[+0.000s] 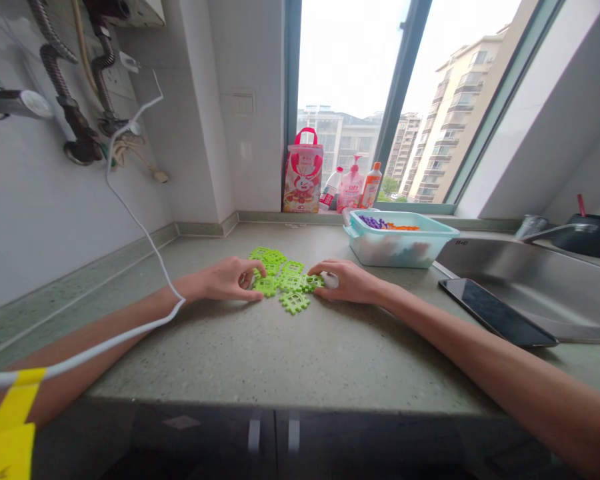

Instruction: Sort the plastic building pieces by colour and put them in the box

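Observation:
Several flat green interlocking plastic tiles (283,277) lie joined in a patch on the speckled countertop (280,347). My left hand (230,279) rests at the patch's left edge, fingers curled and pinching a green tile (266,287). My right hand (347,280) sits at the right edge, fingers closed on another green tile (311,283); a small white object (330,280) shows under its fingers. One loose tile (295,302) lies nearest me, between the hands.
A teal-rimmed clear bin (400,241) with purple and orange pieces stands behind my right hand. A dark phone (495,311) lies beside the steel sink (530,280). Bottles and a pink bag (304,172) stand on the sill. A white cable (145,247) crosses my left arm.

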The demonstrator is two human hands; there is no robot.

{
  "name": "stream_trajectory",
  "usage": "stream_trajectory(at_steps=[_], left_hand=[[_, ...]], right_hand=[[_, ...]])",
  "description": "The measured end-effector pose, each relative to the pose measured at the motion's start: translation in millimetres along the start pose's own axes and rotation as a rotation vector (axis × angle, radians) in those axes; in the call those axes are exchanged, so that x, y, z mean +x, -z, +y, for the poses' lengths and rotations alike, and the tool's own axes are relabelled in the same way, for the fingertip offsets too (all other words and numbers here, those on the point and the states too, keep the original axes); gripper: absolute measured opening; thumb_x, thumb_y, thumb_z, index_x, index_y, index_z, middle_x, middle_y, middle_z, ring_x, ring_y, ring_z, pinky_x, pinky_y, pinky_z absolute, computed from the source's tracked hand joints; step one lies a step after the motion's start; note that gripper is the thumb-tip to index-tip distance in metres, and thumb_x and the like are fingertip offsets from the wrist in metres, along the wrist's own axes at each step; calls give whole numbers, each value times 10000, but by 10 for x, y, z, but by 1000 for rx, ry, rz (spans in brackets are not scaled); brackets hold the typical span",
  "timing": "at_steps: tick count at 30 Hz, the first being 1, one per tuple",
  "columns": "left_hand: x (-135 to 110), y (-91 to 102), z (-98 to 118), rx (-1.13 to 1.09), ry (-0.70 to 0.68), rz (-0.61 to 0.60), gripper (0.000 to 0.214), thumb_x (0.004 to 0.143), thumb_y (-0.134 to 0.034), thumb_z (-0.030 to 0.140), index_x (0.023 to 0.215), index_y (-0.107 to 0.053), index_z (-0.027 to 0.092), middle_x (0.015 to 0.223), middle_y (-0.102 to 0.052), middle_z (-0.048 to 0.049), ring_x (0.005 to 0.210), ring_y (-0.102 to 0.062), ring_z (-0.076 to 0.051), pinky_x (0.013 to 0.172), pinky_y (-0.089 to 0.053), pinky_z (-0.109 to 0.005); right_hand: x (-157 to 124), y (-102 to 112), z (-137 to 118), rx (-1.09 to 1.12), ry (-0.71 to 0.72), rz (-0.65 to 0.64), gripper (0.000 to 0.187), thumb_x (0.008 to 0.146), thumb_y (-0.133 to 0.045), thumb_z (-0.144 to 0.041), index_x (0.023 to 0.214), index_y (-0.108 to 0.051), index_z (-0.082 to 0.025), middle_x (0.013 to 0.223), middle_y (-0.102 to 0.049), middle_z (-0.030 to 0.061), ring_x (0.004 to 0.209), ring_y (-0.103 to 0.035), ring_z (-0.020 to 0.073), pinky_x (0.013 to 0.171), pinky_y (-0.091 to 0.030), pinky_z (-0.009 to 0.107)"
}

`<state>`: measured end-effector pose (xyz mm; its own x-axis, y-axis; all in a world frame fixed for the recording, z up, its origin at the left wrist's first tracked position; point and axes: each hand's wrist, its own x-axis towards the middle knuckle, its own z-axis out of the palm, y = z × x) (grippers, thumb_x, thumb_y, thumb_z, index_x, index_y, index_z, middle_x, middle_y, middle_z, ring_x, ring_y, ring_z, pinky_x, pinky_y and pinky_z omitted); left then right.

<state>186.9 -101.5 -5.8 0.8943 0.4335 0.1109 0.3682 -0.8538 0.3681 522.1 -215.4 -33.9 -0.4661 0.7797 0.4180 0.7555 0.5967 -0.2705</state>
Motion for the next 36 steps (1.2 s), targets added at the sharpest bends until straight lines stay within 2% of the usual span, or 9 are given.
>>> stream_trajectory(at_steps=[6, 13, 18, 21, 24, 29, 34, 36], left_hand=[[13, -15, 73, 99, 12, 20, 587, 849, -773, 607, 1243, -665, 185, 677, -628, 45, 586, -568, -148, 569, -351, -262], [22, -4, 67, 70, 40, 6, 555, 900, -709, 626, 1222, -672, 176, 686, -627, 37, 582, -545, -144, 564, -341, -261], [28, -19, 42, 81, 49, 44, 554, 986, -576, 658, 1237, -660, 171, 681, -600, 34, 593, -527, -152, 579, -333, -265], [42, -37, 56, 96, 84, 53, 596, 952, -614, 690, 1237, -659, 168, 669, -601, 36, 576, -527, -154, 567, -326, -269], [50, -48, 91, 112, 118, 46, 653, 882, -692, 711, 1249, -659, 171, 676, -620, 36, 576, -547, -157, 563, -331, -274], [50, -45, 109, 95, 161, 41, 613, 866, -719, 660, 1240, -668, 177, 698, -640, 31, 582, -559, -157, 561, -339, -280], [34, 8, 55, 45, 113, 6, 537, 872, -725, 487, 1306, -656, 178, 687, -626, 43, 599, -563, -154, 573, -361, -271], [23, 49, 34, 41, 114, -3, 557, 863, -737, 498, 1312, -665, 175, 702, -642, 36, 615, -580, -156, 584, -374, -270]], right_hand=[[4, 7, -2, -21, 14, -18, 347, 925, -752, -349, 1250, -737, -229, 1196, -765, 93, 1079, -728, 256, 995, -553, 377], [4, 21, -26, -35, 30, -47, 332, 948, -728, -333, 1259, -730, -216, 1181, -752, 110, 1091, -717, 269, 1001, -547, 406], [-6, 24, -23, 26, 31, -21, 363, 965, -675, -294, 1314, -696, -200, 1246, -741, 126, 1131, -707, 265, 1011, -546, 414], [-9, 24, 10, 120, 10, -1, 405, 944, -599, -189, 1344, -666, -196, 1315, -722, 117, 1180, -690, 244, 994, -556, 400], [-9, 41, 23, 153, 19, -28, 444, 879, -607, -136, 1315, -671, -193, 1296, -728, 105, 1172, -686, 240, 1018, -545, 414], [-9, 80, -20, 83, 62, -71, 375, 876, -708, -236, 1250, -709, -205, 1220, -728, 109, 1147, -680, 271, 1053, -522, 445], [-9, 50, 16, 21, 21, -35, 318, 912, -727, -316, 1212, -711, -210, 1187, -745, 107, 1096, -701, 271, 1007, -540, 433], [-10, 42, 35, -3, 10, -12, 320, 900, -745, -317, 1199, -713, -207, 1172, -754, 105, 1067, -713, 270, 981, -550, 427]])
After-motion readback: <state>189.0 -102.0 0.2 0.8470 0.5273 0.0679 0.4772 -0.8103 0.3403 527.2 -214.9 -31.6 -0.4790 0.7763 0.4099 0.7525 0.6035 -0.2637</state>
